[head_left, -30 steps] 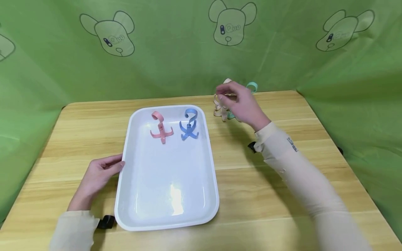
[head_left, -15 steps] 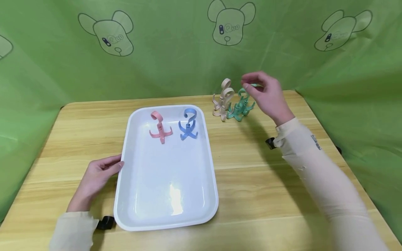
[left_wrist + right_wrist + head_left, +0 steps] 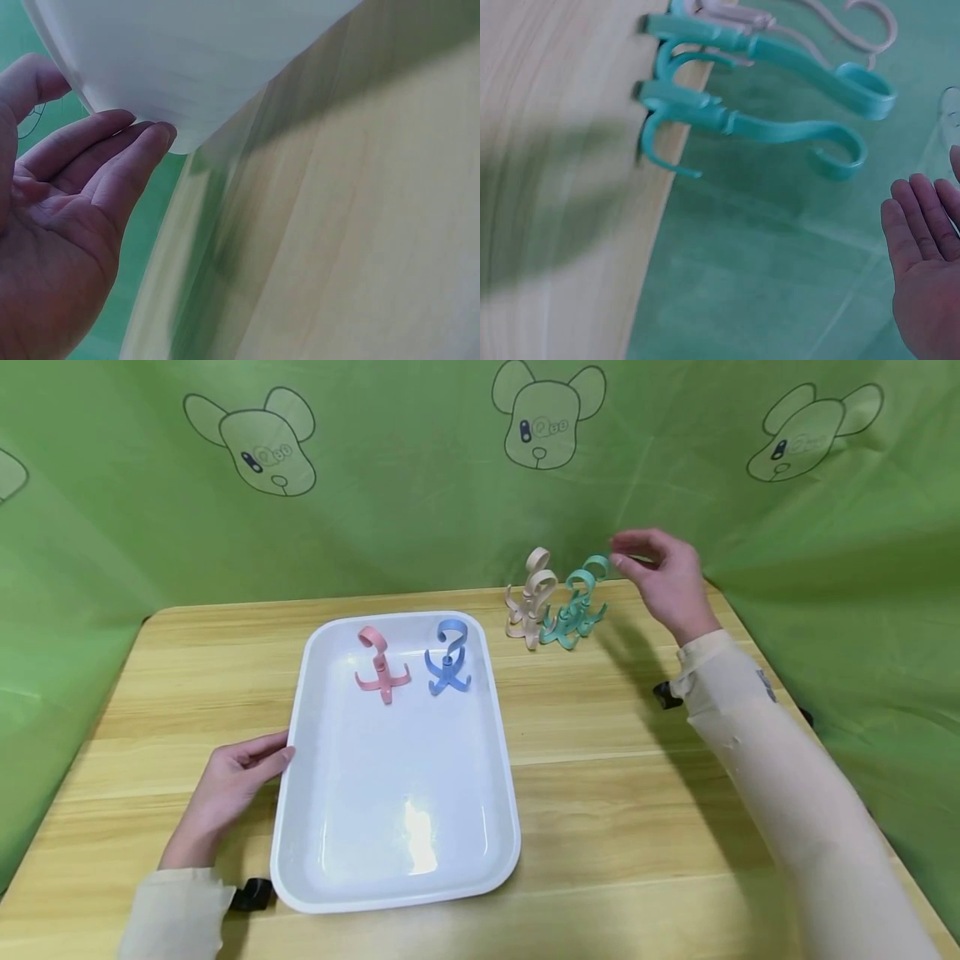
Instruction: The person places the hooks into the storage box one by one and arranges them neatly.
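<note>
My left hand (image 3: 228, 781) holds the left rim of a white tray (image 3: 397, 903), thumb at the edge and fingers against its outer side, as the left wrist view shows. Inside the tray's far end stand a pink hook hanger (image 3: 383, 677) and a blue hook hanger (image 3: 448, 672), each with a curled top and several prongs. My right hand (image 3: 667, 577) hovers just right of two teal hook hangers (image 3: 576, 614), apart from them. In the right wrist view its fingers (image 3: 915, 217) are straight and hold nothing, beside the teal hangers' curled tops.
Two beige hook hangers (image 3: 530, 602) stand left of the teal ones, at the back of the wooden table (image 3: 637, 827). A green cloth (image 3: 420, 485) with printed bear heads hangs behind and beside the table.
My right hand has moved right, from over the beige hangers past the teal ones, which are now uncovered. My left hand keeps its hold on the tray.
</note>
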Demonstrator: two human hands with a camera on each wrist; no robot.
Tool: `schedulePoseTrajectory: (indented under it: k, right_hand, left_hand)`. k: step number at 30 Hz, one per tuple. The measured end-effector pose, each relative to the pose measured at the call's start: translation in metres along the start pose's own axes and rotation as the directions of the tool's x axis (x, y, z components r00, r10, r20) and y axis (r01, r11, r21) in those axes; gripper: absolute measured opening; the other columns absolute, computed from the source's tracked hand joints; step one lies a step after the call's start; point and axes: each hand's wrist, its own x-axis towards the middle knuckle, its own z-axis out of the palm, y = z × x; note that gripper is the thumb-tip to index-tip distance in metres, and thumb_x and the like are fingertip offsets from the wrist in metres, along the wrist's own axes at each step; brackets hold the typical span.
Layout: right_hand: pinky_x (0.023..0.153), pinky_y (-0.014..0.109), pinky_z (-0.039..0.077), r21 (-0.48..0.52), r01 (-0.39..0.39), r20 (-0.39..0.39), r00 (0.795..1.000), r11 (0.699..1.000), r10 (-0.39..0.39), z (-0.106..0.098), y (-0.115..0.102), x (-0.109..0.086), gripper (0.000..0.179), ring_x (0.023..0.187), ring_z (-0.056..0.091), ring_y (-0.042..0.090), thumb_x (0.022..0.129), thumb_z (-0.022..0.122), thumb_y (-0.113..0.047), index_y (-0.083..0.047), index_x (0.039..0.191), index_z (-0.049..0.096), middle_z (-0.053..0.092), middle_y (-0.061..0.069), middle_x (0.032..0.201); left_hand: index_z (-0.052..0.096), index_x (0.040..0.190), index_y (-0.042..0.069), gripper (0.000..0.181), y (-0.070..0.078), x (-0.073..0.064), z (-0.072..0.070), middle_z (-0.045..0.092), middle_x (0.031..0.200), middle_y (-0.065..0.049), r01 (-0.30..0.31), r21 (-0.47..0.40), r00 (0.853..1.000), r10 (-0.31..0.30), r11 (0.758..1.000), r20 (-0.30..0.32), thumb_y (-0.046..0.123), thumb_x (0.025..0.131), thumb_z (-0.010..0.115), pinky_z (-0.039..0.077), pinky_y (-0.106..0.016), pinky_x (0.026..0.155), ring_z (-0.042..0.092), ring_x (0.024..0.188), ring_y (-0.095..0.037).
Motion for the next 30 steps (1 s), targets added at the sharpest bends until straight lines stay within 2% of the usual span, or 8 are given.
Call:
schedulePoseTrajectory:
  k: [7,15,19,23,30]
  right_hand:
    - [0.1,0.031,0.044,-0.052,-0.062,0.005,0.998,0.997,0.063,0.003,0.02,0.012,0.045,0.116,0.055,0.019,0.095,0.067,-0.026,-0.006,0.135,0.058,0.06,0.011,0.13]
    - [0.099,0.031,0.046,-0.136,-0.042,0.034,0.998,0.99,0.047,0.013,0.033,0.02,0.05,0.121,0.054,0.024,0.097,0.064,-0.023,-0.001,0.14,0.051,0.058,0.015,0.133]
    - [0.099,0.033,0.046,-0.176,-0.041,0.05,0.998,0.984,0.05,0.016,0.036,0.021,0.047,0.122,0.053,0.026,0.098,0.063,-0.022,-0.001,0.139,0.052,0.057,0.016,0.133]
    - [0.099,0.036,0.046,-0.221,-0.042,0.067,0.996,0.974,0.058,0.016,0.035,0.023,0.043,0.122,0.054,0.028,0.1,0.06,-0.023,-0.002,0.138,0.055,0.058,0.016,0.133]
    - [0.094,0.035,0.048,-0.255,-0.052,0.044,0.997,0.966,0.066,0.015,0.035,0.025,0.036,0.111,0.057,0.025,0.102,0.056,-0.021,-0.003,0.132,0.06,0.061,0.015,0.124]
  left_hand:
    - [0.057,0.129,-0.011,0.041,0.001,0.0,0.001,0.064,0.12,-0.019,0.003,-0.016,1.0,-0.003,1.0,0.0,0.015,0.097,0.064,0.054,-0.022,0.079,0.065,0.095,-0.003]
    - [0.057,0.129,-0.011,0.042,0.0,0.0,0.001,0.065,0.12,-0.015,0.004,-0.032,1.0,-0.004,0.999,-0.002,0.015,0.097,0.064,0.053,-0.022,0.08,0.064,0.097,-0.003]
    - [0.056,0.129,-0.012,0.042,-0.001,-0.001,0.002,0.067,0.118,-0.008,0.012,-0.046,1.0,-0.012,0.999,-0.004,0.015,0.098,0.064,0.053,-0.021,0.082,0.064,0.099,-0.002]
    - [0.057,0.129,-0.012,0.042,-0.001,-0.001,0.002,0.067,0.119,-0.007,0.016,-0.048,1.0,-0.016,0.999,-0.007,0.017,0.098,0.063,0.051,-0.02,0.084,0.062,0.102,-0.002]
    - [0.056,0.129,-0.012,0.045,-0.002,0.0,0.001,0.067,0.118,-0.004,0.03,-0.045,1.0,-0.03,0.999,-0.003,0.02,0.098,0.064,0.051,-0.021,0.084,0.062,0.102,-0.003]
